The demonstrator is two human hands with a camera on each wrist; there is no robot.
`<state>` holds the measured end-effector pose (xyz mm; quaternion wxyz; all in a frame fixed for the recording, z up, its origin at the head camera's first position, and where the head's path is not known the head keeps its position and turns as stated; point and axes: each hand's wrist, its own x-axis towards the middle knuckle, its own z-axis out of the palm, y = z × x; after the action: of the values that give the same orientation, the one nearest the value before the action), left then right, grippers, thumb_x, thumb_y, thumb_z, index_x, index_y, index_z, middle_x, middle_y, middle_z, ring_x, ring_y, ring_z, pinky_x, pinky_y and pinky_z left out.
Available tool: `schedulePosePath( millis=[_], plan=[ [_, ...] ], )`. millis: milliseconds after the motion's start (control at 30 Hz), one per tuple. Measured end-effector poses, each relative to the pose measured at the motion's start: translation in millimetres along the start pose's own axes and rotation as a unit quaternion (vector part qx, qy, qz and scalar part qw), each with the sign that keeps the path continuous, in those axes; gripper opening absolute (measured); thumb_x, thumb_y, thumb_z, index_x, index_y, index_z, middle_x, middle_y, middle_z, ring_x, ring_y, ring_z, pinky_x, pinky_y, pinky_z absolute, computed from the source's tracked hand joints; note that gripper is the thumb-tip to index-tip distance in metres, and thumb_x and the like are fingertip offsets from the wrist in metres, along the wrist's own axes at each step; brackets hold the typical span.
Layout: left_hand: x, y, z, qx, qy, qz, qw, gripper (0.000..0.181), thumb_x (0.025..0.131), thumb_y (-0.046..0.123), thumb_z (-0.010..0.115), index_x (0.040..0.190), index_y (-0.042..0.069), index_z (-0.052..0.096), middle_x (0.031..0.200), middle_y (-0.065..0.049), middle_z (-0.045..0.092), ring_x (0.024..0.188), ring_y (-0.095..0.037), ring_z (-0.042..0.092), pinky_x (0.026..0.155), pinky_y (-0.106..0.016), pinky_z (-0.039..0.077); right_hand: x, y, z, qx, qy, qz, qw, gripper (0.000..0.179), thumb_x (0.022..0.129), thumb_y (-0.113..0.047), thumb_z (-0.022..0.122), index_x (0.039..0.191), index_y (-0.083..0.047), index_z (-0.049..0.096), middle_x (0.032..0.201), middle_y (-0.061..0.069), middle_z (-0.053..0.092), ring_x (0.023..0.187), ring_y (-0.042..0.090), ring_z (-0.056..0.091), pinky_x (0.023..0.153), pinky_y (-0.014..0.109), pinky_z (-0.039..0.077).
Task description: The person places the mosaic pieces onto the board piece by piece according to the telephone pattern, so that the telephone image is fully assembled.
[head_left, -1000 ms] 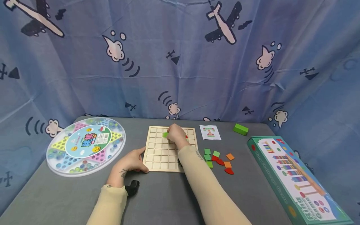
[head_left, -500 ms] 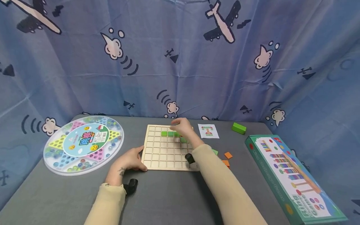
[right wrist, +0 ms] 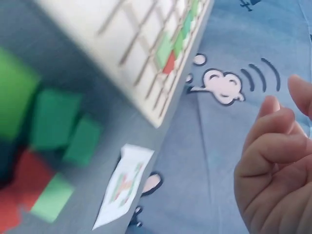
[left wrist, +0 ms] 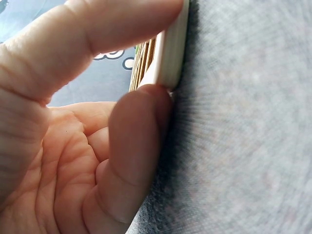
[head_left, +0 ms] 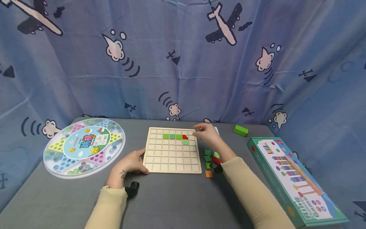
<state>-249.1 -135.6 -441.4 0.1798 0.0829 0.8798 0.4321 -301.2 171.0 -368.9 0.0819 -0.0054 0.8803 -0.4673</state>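
Note:
A light wooden grid board (head_left: 168,159) lies flat on the grey table. My left hand (head_left: 132,163) holds its lower-left corner, thumb at the front edge and a finger along the left edge; the left wrist view shows both digits touching the board's rim (left wrist: 173,53). Along an upper row sit several green square tiles (head_left: 172,136), ending at a red rounded piece (head_left: 185,137) with a light green tile (head_left: 185,142) below it. My right hand (head_left: 210,135) hovers by the board's upper-right edge, fingers loosely bent and holding nothing visible.
Loose green tiles (head_left: 207,158), red pieces (head_left: 216,160) and an orange tile (head_left: 209,174) lie right of the board. A pattern card (right wrist: 124,185) is partly hidden in the head view. Around stand a marble game disc (head_left: 85,148), a green block (head_left: 241,130) and a game box (head_left: 294,181).
My right hand has left the board's upper row and moved right past its edge, uncovering the green row and red piece. My left hand stays at the corner.

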Motion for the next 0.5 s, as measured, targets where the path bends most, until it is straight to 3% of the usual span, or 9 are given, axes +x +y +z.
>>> schedulePosePath(
  millis=[133, 267, 500],
  plan=[
    [1.2, -1.3, -0.7, -0.003, -0.002, -0.003, 1.0, 0.105, 0.056, 0.003, 0.08, 0.145, -0.003, 0.024, 0.057, -0.005, 0.051, 0.044, -0.013, 0.044, 0.047, -0.027, 0.041, -11.4, 16, -10, -0.037, -0.008, 0.011, 0.9992, 0.037, 0.086, -0.016, 0.062, 0.121, -0.005, 0.059, 0.108, 0.016, 0.056, 0.091, 0.028, 0.053, 0.079, 0.04, 0.046],
    [1.7, -1.8, -1.1, -0.002, -0.003, -0.001, 1.0, 0.105, 0.056, 0.004, 0.08, 0.145, -0.003, 0.024, 0.058, -0.005, 0.051, 0.044, -0.013, 0.044, 0.047, -0.027, 0.041, -19.0, 30, -18, -0.091, -0.01, 0.013, 0.9957, 0.033, 0.084, -0.011, 0.062, 0.115, 0.002, 0.062, 0.106, 0.018, 0.057, 0.088, 0.027, 0.054, 0.071, 0.034, 0.045],
    [1.8, -1.2, -0.4, -0.006, -0.001, 0.005, 1.0, 0.104, 0.056, 0.002, 0.08, 0.144, -0.003, 0.026, 0.058, -0.006, 0.051, 0.044, -0.013, 0.044, 0.047, -0.027, 0.041, -24.6, 53, -28, -0.178, -0.015, 0.038, 0.9832, 0.013, 0.074, -0.008, 0.071, 0.082, 0.001, 0.065, 0.078, 0.007, 0.059, 0.068, 0.016, 0.049, 0.058, 0.027, 0.04]
  ],
)
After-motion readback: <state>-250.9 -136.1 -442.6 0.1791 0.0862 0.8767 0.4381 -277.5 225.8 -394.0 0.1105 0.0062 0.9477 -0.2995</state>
